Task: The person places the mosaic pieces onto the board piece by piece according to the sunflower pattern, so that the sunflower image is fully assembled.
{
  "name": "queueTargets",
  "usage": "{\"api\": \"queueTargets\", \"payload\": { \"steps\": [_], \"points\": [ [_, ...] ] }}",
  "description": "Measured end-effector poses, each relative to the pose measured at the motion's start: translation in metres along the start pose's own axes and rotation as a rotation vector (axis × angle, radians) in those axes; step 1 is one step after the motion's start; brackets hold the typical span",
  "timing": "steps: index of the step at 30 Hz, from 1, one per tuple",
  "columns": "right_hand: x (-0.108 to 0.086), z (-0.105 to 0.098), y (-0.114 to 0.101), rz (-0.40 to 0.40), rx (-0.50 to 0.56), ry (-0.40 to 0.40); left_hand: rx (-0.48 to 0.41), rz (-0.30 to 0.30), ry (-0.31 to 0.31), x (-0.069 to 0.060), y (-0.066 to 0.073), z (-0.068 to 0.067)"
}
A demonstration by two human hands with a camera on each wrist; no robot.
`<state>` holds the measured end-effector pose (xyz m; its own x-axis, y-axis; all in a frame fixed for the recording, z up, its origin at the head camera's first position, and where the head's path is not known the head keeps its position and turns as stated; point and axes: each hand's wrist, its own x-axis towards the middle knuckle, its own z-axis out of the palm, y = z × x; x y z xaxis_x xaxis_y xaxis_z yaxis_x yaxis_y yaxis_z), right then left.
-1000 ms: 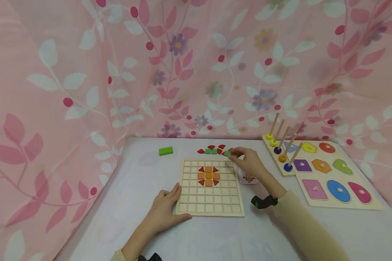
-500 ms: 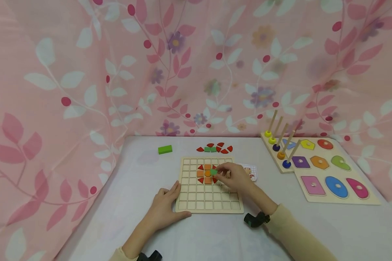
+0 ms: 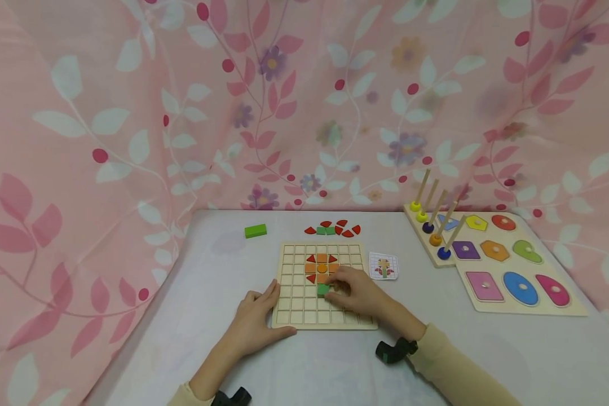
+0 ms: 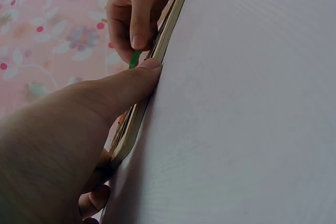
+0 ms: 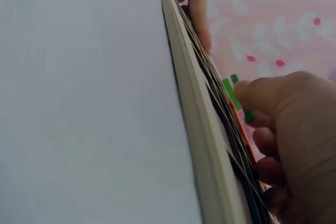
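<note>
In the head view my right hand (image 3: 354, 290) pinches a small green square tile (image 3: 323, 290) over the wooden grid board (image 3: 296, 316), just below the orange and red pieces. The tile shows between thumb and finger in the left wrist view; whether it touches the board I cannot tell. My left hand (image 3: 256, 318) rests at the board's near left corner, thumb along the front edge and index finger straight along the left side. On the grid, orange squares (image 3: 310, 268) surround an orange round piece (image 3: 322, 268), with red triangular pieces (image 3: 311, 278) at the corners; my right hand covers one corner.
Behind the board lie several red wedge pieces (image 3: 348, 233) and green squares (image 3: 330, 230). A green block (image 3: 256, 231) is at the back left. Right of the board are a pattern card (image 3: 384, 266), a peg stand (image 3: 444, 263) and a shape puzzle board (image 3: 528, 309).
My right hand has carried the green tile from the loose pieces at the back toward me, over the orange pattern, to just below it. My left hand has stayed at the board's corner.
</note>
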<state>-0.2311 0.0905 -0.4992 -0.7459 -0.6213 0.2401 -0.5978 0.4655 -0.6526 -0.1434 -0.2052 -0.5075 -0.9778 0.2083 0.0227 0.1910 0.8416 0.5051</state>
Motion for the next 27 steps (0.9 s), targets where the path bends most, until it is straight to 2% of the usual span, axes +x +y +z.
{"api": "queueTargets", "payload": {
  "steps": [7,20,27],
  "points": [
    [-0.001,0.007,0.000,-0.053,-0.050,0.024,-0.002,0.000,0.000,0.000,0.000,0.000],
    [-0.001,0.013,0.002,-0.061,-0.077,0.089,0.000,-0.002,-0.001,0.001,0.002,-0.001],
    [0.000,0.014,-0.001,-0.049,-0.081,0.096,0.000,-0.006,0.001,-0.001,0.003,-0.002]
  ]
}}
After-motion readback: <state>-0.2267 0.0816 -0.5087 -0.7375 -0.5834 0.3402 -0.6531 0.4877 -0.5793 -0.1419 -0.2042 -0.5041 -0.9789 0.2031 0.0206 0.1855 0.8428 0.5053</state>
